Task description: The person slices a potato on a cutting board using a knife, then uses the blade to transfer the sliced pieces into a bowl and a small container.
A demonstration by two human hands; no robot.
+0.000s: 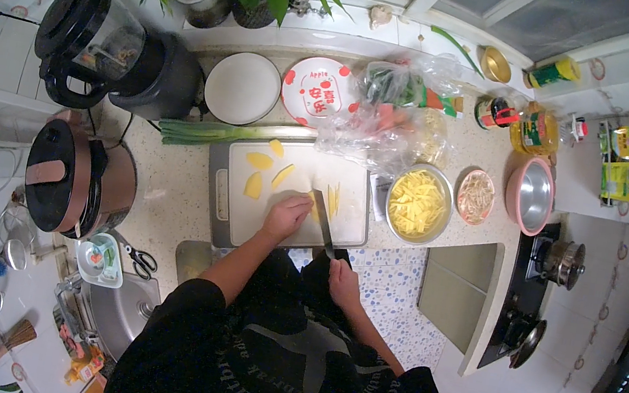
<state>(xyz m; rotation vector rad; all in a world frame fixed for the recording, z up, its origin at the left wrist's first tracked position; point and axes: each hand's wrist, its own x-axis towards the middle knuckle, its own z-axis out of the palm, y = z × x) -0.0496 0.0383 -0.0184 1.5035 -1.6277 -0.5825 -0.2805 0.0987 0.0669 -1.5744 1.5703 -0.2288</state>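
Note:
My right hand (pixel 345 285) grips the handle of a kitchen knife (pixel 324 218), its blade pointing away from me across the cutting board (pixel 236 221). Beside the blade, the fingertips of my left hand (pixel 288 217) are bent and press down yellow potato slices (pixel 314 207), mostly hidden by hand and knife. Thin potato strips (pixel 333 199) lie just right of the blade. On the board's left half are several loose potato slices (pixel 259 160). A metal bowl (pixel 448 214) of cut potato strips (pixel 416 203) stands right of the board.
Leeks (pixel 201 134) lie along the board's far edge, with plastic bags of vegetables (pixel 373 138) behind. A white plate (pixel 242 88) and a printed plate (pixel 309 110) are farther back. A pressure cooker (pixel 117 190) stands left; a small bowl of pale shreds (pixel 476 196) and a stove (pixel 514 302) are right.

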